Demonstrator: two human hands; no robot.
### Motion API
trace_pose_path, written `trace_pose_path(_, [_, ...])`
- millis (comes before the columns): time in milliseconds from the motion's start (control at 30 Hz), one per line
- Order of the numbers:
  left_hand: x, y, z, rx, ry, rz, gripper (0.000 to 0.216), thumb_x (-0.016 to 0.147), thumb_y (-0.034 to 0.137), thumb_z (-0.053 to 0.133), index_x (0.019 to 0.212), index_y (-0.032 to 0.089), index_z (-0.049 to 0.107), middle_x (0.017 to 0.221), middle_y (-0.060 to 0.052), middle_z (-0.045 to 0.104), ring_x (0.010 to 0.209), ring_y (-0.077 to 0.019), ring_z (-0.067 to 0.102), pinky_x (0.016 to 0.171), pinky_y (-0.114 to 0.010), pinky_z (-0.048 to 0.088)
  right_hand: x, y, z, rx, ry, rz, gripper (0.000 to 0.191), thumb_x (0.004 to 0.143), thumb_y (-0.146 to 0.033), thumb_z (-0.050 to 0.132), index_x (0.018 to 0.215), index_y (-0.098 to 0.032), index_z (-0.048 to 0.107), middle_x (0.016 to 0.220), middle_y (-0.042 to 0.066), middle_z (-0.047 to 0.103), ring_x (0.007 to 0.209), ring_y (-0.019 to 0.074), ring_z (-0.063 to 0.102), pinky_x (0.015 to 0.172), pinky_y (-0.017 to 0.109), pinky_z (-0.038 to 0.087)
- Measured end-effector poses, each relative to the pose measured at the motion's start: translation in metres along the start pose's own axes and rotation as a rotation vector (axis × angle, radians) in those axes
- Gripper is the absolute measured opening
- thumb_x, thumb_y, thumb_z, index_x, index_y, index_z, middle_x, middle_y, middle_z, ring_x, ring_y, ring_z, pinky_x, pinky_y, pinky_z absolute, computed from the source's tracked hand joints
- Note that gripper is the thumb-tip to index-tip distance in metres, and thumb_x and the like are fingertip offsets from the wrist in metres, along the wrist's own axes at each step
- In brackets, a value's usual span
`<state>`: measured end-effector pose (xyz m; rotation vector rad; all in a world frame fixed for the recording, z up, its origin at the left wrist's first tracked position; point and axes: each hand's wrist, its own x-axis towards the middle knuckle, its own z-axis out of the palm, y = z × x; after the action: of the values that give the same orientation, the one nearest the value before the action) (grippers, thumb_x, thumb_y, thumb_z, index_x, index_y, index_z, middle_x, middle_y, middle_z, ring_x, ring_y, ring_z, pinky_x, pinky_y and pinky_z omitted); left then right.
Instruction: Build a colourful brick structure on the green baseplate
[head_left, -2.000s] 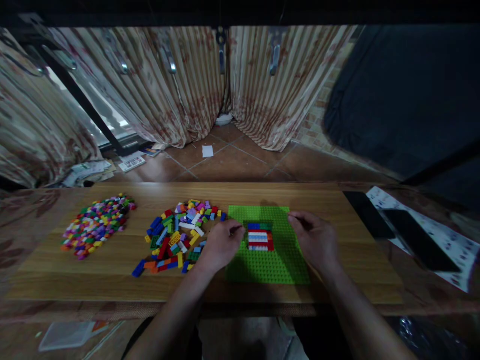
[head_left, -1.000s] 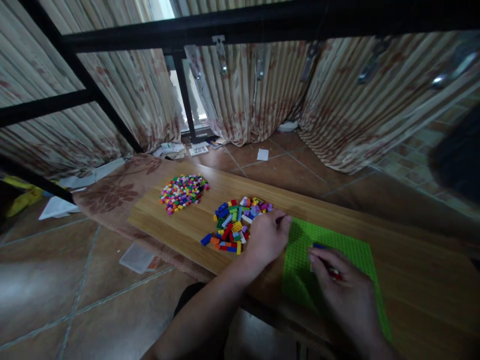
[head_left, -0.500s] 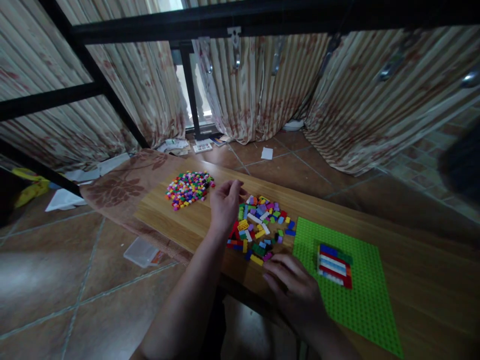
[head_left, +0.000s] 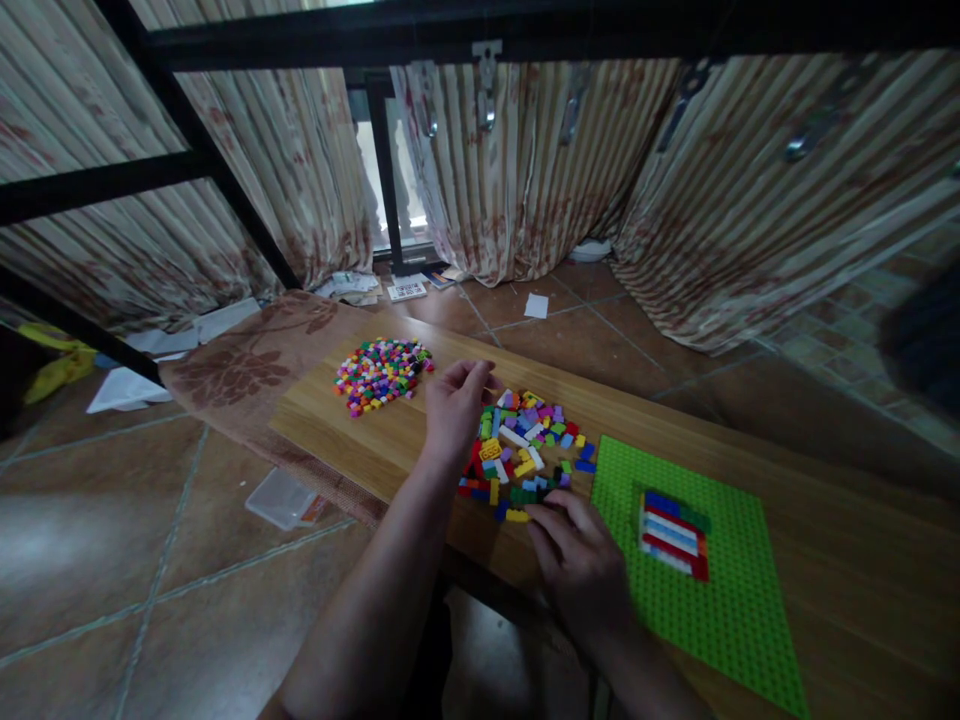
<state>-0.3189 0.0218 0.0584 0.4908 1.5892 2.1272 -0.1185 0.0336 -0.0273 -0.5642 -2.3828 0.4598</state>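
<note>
My left hand (head_left: pixel 454 402) hovers at the left edge of a pile of mixed building bricks (head_left: pixel 514 437). Its fingers are curled in with the thumb against them, and anything inside is hidden. At the pile's near right side, my right hand (head_left: pixel 579 545) has its bent fingers apart, fingertips down among the bricks by a dark green brick (head_left: pixel 523 496) and a yellow brick (head_left: pixel 517 516). Right of the pile lies a green baseplate (head_left: pixel 720 620). A small block of striped bricks (head_left: pixel 673 535), in red, white, blue and green, sits on it.
A heap of smaller colourful bricks (head_left: pixel 382 375) lies farther left on the wooden table (head_left: pixel 330 425). A brown patterned cloth (head_left: pixel 240 370) is under the table's left end. On the tiled floor is a clear plastic box (head_left: pixel 279 500). Curtains (head_left: pixel 540 170) hang behind a dark metal frame.
My right hand has moved slightly forward over the near edge of the pile, and the purple brick by its fingertips is now out of sight. The left hand keeps its curled pose.
</note>
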Motion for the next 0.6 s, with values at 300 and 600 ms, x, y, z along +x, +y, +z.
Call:
trace_pose_path(300, [-0.002, -0.001, 0.004, -0.005, -0.015, -0.03, 0.016, 0.073, 0.029, 0.065, 0.069, 0.014, 0.064, 0.058, 0.002, 0.061, 0.044, -0.0044, 0.043, 0.045, -0.018, 0.031, 0.005, 0.001, 0.0, -0.015, 0.029, 0.04, 0.021, 0.091, -0.022, 0.054, 0.107, -0.018, 0.067, 0.108, 0.01, 0.061, 0.1, 0.0216, 0.06, 0.088, 0.037, 0.051])
trace_pose_path(600, [-0.004, -0.003, 0.008, -0.004, -0.038, -0.062, 0.02, 0.068, 0.031, 0.071, 0.074, 0.013, 0.067, 0.061, 0.001, 0.062, 0.046, -0.0045, 0.044, 0.044, -0.017, 0.029, 0.024, -0.007, 0.001, -0.054, -0.134, 0.08, 0.028, 0.09, -0.024, 0.052, 0.114, -0.016, 0.064, 0.106, 0.012, 0.059, 0.098, 0.026, 0.054, 0.087, 0.042, 0.047])
